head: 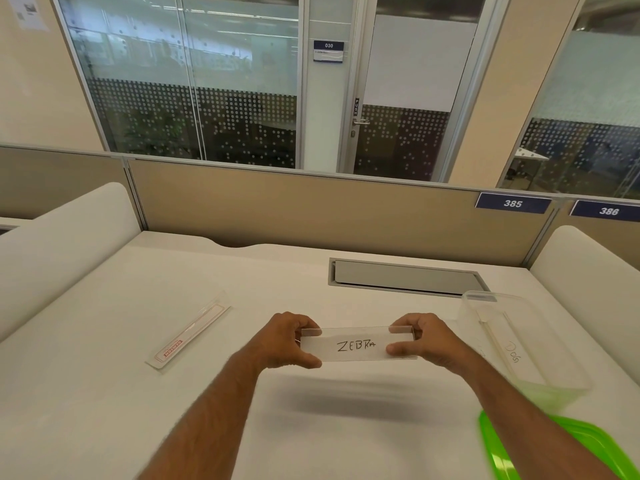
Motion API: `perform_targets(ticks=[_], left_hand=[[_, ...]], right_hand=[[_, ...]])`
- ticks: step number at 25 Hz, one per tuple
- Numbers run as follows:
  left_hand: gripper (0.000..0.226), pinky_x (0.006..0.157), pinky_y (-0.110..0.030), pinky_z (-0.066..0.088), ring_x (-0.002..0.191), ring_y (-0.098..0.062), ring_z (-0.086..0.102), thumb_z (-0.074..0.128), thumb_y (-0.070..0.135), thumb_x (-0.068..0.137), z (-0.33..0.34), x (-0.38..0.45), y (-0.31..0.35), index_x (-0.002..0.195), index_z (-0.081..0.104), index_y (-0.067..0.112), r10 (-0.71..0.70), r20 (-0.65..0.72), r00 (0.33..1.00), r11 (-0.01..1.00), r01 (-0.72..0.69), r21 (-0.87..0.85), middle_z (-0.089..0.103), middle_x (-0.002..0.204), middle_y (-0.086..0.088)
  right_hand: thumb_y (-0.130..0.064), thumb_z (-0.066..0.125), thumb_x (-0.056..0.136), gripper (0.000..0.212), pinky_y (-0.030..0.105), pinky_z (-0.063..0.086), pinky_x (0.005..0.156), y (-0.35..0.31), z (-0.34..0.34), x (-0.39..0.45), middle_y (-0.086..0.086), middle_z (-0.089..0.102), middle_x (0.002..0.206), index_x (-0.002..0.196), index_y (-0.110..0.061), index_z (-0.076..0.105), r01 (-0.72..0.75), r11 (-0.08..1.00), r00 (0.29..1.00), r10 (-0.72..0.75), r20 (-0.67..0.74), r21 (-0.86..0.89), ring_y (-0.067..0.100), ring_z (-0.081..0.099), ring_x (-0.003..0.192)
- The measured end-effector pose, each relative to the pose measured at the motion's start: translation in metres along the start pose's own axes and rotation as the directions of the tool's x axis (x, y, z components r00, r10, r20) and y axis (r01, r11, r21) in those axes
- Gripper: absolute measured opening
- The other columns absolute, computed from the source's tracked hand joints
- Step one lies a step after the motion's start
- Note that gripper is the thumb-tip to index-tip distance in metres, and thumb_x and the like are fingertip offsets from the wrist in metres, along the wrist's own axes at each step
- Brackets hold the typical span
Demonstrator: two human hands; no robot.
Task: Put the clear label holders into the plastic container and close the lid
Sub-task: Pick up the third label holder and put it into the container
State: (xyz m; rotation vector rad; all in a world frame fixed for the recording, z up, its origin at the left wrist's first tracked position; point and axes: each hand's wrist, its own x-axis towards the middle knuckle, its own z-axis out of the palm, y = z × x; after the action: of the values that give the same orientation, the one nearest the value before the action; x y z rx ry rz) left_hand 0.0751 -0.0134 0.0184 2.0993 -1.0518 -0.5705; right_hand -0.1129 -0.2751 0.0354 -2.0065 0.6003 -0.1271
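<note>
I hold a clear label holder (pixel 356 345) with "ZEBRA" handwritten on its card, raised above the middle of the white desk. My left hand (pixel 285 341) pinches its left end and my right hand (pixel 420 337) pinches its right end. To the right stands the open clear plastic container (pixel 550 372), and a holder marked "Dog" (pixel 512 351) lies inside it. The green lid (pixel 585 441) lies flat at the front right, partly under my right forearm. Another clear label holder with a red-printed strip (pixel 190 336) lies on the desk to the left.
A grey cable hatch (pixel 405 277) is set into the desk behind the container. White side panels (pixel 65 244) flank the desk on both sides, and a beige partition (pixel 311 209) closes the back.
</note>
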Motion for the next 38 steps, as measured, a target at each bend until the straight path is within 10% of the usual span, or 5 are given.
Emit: perform_targets(ticks=[7,15,22,28,38], left_hand=[[0.058,0.068,-0.013,0.054,0.084,-0.01,0.068,0.093,0.033,0.057,0.012,0.004,0.004,0.109,0.07,0.024,0.037,0.038,0.999,0.999,-0.038,0.037,0.07,0.101,0.009],[0.058,0.085,-0.027,0.06,0.096,-0.015,0.067,0.092,0.03,0.06,0.03,0.014,0.011,0.112,0.069,0.024,0.072,0.058,0.996,0.997,-0.072,0.0,0.07,0.107,0.006],[0.095,0.118,-0.033,0.031,0.146,-0.013,0.031,0.076,0.054,0.077,0.064,0.035,0.017,0.154,0.027,0.027,-0.033,-0.137,0.99,0.992,0.049,0.115,0.034,0.159,0.009],[0.098,0.126,-0.043,0.01,0.155,-0.017,0.007,0.055,0.069,0.084,0.106,0.048,-0.015,0.157,0.012,0.022,-0.133,-0.094,0.987,0.919,0.158,0.361,0.016,0.167,0.003],[0.116,0.124,-0.051,-0.008,0.155,-0.017,-0.008,0.006,0.096,0.068,0.132,0.063,-0.052,0.158,0.004,0.023,-0.087,-0.183,0.979,0.804,0.178,0.567,-0.003,0.168,0.003]], right_hand=[[-0.055,0.084,0.054,0.063,0.023,0.054,0.075,-0.038,0.006,0.003,-0.017,0.061,0.102,0.11,-0.034,0.064,0.148,0.723,0.962,0.053,0.268,-0.675,0.003,0.059,0.089],[-0.058,0.079,0.059,0.066,0.026,0.048,0.072,-0.045,0.031,0.006,-0.012,0.063,0.102,0.117,-0.035,0.058,0.236,0.62,0.943,0.039,0.331,-0.748,0.008,0.057,0.086],[-0.072,0.068,0.054,0.074,0.027,0.043,0.061,-0.026,-0.007,0.009,-0.006,0.065,0.102,0.115,-0.032,0.058,-0.057,0.615,0.993,-0.044,-0.106,-0.786,0.014,0.058,0.083],[-0.073,0.07,0.056,0.068,0.029,0.042,0.059,0.0,-0.088,0.006,0.003,0.069,0.097,0.099,-0.022,0.061,-0.364,0.699,0.844,-0.031,-0.535,-0.616,0.027,0.064,0.084],[-0.073,0.074,0.059,0.069,0.028,0.043,0.054,0.07,-0.148,-0.002,0.005,0.06,0.08,0.089,-0.013,0.059,-0.646,0.645,0.678,0.238,-0.696,-0.408,0.03,0.059,0.073]])
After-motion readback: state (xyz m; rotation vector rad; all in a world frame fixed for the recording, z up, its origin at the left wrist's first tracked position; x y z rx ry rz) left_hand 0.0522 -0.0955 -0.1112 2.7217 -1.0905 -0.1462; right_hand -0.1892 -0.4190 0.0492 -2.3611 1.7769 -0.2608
